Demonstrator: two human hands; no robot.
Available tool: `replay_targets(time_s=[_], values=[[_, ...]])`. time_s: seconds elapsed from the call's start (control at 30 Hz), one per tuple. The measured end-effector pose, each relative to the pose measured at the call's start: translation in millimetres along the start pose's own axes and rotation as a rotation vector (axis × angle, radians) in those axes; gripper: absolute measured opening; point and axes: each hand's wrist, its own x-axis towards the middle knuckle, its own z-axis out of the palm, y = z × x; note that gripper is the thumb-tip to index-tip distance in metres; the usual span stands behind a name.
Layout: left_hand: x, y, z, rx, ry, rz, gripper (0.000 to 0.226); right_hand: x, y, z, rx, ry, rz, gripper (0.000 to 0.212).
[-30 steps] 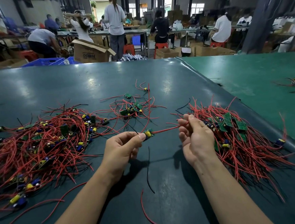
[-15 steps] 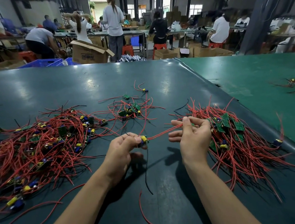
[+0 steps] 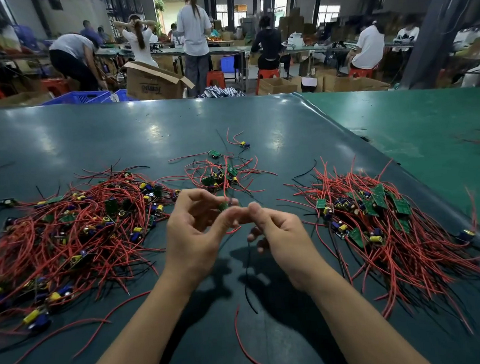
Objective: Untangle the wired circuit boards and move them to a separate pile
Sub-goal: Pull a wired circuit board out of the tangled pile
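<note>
Circuit boards with red wires lie in a tangled pile [image 3: 73, 238] at nine o'clock on the table [image 3: 114, 134]. At centre, the left hand [image 3: 192, 231] pinches one small board [image 3: 223, 206]; the right hand [image 3: 280, 233] curls around its wire. A second pile [image 3: 385, 222] sits at three o'clock. The cardboard box's [image 3: 153, 82] upside-down lettering is unreadable.

Beyond your dark green table [image 3: 114, 134] you see an open cardboard box [image 3: 153, 81] just beside blue plastic crates [image 3: 78, 97]. Red stools [image 3: 215, 78] stand near long workbenches [image 3: 222, 48], where several people sit or stand facing away from you. A lighter green table [image 3: 414, 119] adjoins yours on the right, and more cardboard boxes [image 3: 277, 85] rest on the floor behind it.
</note>
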Motion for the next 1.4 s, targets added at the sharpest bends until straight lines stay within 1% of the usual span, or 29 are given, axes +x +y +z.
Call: replay_targets(time_s=[0.03, 0.1, 0.33, 0.47, 0.6, 0.67, 0.77, 0.83, 0.97, 1.03, 1.13, 1.23, 1.33, 1.4], values=[[-1.5, -1.4, 0.2, 0.055, -0.053, 0.002, 0.033, -1.5, -2.0, 1.5, 0.089, -0.054, 0.062, 0.036], [-3.1, -2.1, 0.7, 0.155, -0.129, 0.007, 0.037, -1.7, -2.8, 0.8, 0.217, -0.116, 0.114, 0.036], [-1.2, 0.1, -1.9, 0.312, -0.162, 0.141, 0.033, 3.0, -1.3, -1.5, 0.476, -0.066, 0.128, 0.023], [-3.0, 0.2, -1.4, 0.379, -0.133, 0.104, 0.032, 5.6, -2.5, -5.1, 0.596, 0.003, 0.182, 0.010], [-0.2, 1.6, -4.2, 0.467, -0.048, 0.084, 0.044, 5.9, -3.3, -4.6, 0.611, 0.049, 0.234, 0.015], [1.5, 3.2, -6.6, 0.490, -0.098, 0.127, 0.043, 5.6, -4.7, -5.6, 0.653, 0.061, 0.274, 0.017], [3.1, 3.7, -9.1, 0.520, -0.229, 0.216, 0.040, 5.6, -4.5, -9.8, 0.749, 0.026, 0.316, 0.030], [3.1, 2.9, -9.6, 0.535, -0.255, 0.240, 0.037, 5.2, -3.2, -10.9, 0.726, -0.004, 0.344, 0.029], [2.5, 1.0, -9.1, 0.562, -0.246, 0.271, 0.034, 4.5, 0.9, -6.2, 0.637, 0.018, 0.351, 0.009], [3.1, 0.8, -9.8, 0.559, -0.254, 0.269, 0.033, 3.5, 2.0, -3.9, 0.597, 0.012, 0.296, 0.010], [3.0, 1.0, -11.3, 0.507, -0.247, 0.216, 0.032, 2.4, 2.2, -3.4, 0.513, -0.017, 0.217, 0.017], [3.3, 1.0, -12.5, 0.483, -0.258, 0.189, 0.033, 2.8, 2.1, -5.8, 0.433, -0.034, 0.160, 0.017], [2.2, 1.3, -9.8, 0.478, -0.297, 0.188, 0.033, 2.9, 2.5, -7.1, 0.349, 0.012, 0.084, 0.012], [1.7, 1.3, -8.3, 0.481, -0.291, 0.208, 0.032, 3.5, 2.8, -6.2, 0.309, 0.061, 0.061, 0.008]])
